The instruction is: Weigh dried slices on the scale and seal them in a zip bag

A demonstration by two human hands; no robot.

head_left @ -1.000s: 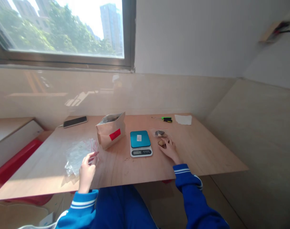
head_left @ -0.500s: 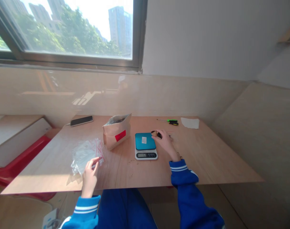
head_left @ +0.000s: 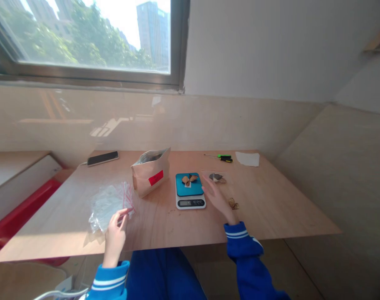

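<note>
Since half a second ago, brown pieces [head_left: 189, 179] sit on the teal scale [head_left: 190, 190] and the right hand [head_left: 217, 199], spread and empty, has drawn back just right of it. Left hand [head_left: 115, 234] pinches the clear bags [head_left: 110, 203] on the bench [head_left: 271, 208]. A careless nudge could knock pieces off the platform.

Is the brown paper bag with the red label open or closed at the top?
Open: the brown paper bag stands upright, its top edges spread apart, showing a silvery lining.
</note>
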